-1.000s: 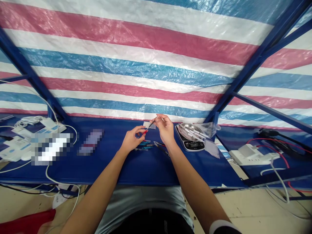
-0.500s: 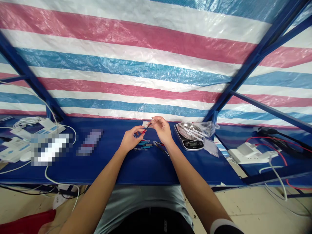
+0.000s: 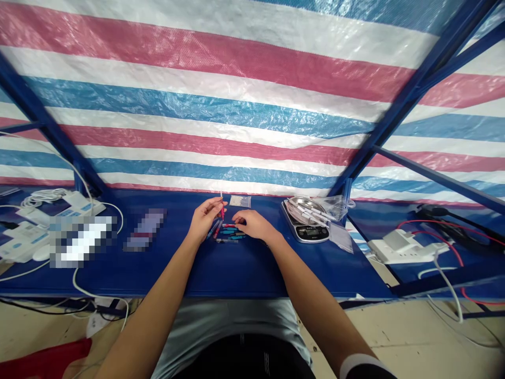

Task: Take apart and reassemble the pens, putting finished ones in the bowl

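My left hand (image 3: 205, 218) is closed in a pinch around a slim red pen (image 3: 222, 212), held upright with its pale end pointing up. Below it on the blue table lies a loose group of pens (image 3: 230, 231), some teal, some red, some clear. My right hand (image 3: 252, 223) hovers low over the right side of this group, its fingers curled together and pointing left. What those fingertips grip, if anything, is too small to make out. Just beyond both hands lies a small clear bag (image 3: 240, 201) with pale contents.
A digital scale (image 3: 311, 233) with a metal bowl (image 3: 303, 204) and white sticks stands to the right, plastic bags beside it. Power strips (image 3: 398, 246) and cables lie far right, more chargers (image 3: 77, 208) at left. A striped tarp (image 3: 236, 105) hangs behind the table (image 3: 244, 273).
My hands have moved apart from the dark, thin stick they met at. The left now holds the red pen upright; the right has come down to the pens, uncovering the small bag.
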Demonstrator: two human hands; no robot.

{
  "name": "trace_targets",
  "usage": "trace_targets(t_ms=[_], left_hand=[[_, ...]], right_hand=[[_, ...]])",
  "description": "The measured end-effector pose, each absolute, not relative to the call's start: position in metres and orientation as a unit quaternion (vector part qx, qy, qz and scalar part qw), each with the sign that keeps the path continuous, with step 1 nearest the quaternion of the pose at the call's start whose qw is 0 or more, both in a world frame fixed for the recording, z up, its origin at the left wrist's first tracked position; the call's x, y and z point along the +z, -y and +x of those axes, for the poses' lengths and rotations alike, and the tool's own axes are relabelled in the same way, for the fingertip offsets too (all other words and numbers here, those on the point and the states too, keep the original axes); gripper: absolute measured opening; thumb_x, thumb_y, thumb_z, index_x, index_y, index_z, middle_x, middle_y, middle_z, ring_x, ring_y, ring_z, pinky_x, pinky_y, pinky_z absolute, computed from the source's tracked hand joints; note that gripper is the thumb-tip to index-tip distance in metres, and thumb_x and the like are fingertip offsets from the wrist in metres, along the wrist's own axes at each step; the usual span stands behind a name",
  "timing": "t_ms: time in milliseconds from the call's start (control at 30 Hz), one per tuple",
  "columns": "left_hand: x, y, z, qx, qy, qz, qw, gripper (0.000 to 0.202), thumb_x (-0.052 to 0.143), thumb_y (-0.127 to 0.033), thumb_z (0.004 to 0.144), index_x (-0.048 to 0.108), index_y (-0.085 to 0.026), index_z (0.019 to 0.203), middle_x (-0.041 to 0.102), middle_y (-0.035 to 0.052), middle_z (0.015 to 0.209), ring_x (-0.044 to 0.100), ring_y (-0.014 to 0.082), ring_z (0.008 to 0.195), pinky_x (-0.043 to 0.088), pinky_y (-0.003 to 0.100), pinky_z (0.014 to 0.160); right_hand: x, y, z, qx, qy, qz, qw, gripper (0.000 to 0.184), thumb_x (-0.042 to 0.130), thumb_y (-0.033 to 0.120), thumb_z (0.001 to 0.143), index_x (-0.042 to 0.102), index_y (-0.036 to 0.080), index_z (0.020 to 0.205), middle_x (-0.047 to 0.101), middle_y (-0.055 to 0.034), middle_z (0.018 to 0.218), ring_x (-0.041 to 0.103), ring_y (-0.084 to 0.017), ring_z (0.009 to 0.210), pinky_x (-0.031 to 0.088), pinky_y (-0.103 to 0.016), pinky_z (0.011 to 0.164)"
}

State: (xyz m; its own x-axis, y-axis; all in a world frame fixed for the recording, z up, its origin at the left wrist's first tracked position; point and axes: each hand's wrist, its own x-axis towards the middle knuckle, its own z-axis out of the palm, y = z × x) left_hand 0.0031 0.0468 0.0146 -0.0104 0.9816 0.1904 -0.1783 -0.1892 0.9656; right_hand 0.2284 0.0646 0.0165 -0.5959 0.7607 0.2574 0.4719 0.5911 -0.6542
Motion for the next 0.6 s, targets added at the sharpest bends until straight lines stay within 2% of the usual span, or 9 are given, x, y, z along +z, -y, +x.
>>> trace_targets(t_ms=[133,300,400,533,600], left_hand=[[0.012,-0.048,0.003,0.591,-0.389,0.48,0.519,0.061,0.089,-0.055,0.079,0.071,-0.019,0.125,0.077,0.0137,0.125,0.078,0.0279,0.101,0.063,0.046,0.094],[0.005,-0.05,0.0,0.579,-0.421,0.533,0.451,0.056,0.084,-0.055,0.084,0.074,-0.021,0.128,0.076,0.0114,0.122,0.076,0.027,0.101,0.064,0.042,0.09],[0.005,-0.051,-0.003,0.566,-0.455,0.596,0.342,0.046,0.077,-0.055,0.09,0.078,-0.024,0.124,0.076,0.0103,0.123,0.074,0.0268,0.104,0.062,0.039,0.092],[0.007,-0.049,-0.005,0.535,-0.466,0.661,0.245,0.032,0.069,-0.049,0.098,0.079,-0.025,0.117,0.076,0.0075,0.122,0.074,0.0246,0.106,0.058,0.039,0.1],[0.007,-0.048,-0.005,0.522,-0.466,0.675,0.235,0.03,0.067,-0.047,0.1,0.079,-0.026,0.117,0.076,0.0068,0.121,0.074,0.0237,0.103,0.059,0.039,0.098]], right_hand=[[0.012,-0.061,0.222,0.151,0.875,-0.399,0.231,0.023,0.063,0.008,0.094,0.074,0.02,0.11,0.074,-0.0084,0.105,0.069,-0.023,0.098,0.052,-0.033,0.089],[0.009,-0.066,0.234,0.095,0.86,-0.444,0.234,0.028,0.054,0.007,0.098,0.071,0.018,0.118,0.069,-0.0124,0.114,0.063,-0.025,0.11,0.049,-0.037,0.1],[0.007,-0.073,0.243,0.162,0.833,-0.435,0.3,0.023,0.055,0.013,0.098,0.071,0.018,0.113,0.067,-0.0105,0.109,0.064,-0.023,0.102,0.051,-0.036,0.096],[0.01,-0.082,0.242,0.298,0.746,-0.43,0.412,0.008,0.067,0.025,0.089,0.067,0.02,0.096,0.068,-0.0049,0.096,0.064,-0.02,0.082,0.054,-0.036,0.083],[0.013,-0.083,0.237,0.387,0.67,-0.416,0.477,0.016,0.072,0.035,0.087,0.065,0.022,0.091,0.069,-0.0023,0.087,0.064,-0.02,0.077,0.053,-0.034,0.075]])
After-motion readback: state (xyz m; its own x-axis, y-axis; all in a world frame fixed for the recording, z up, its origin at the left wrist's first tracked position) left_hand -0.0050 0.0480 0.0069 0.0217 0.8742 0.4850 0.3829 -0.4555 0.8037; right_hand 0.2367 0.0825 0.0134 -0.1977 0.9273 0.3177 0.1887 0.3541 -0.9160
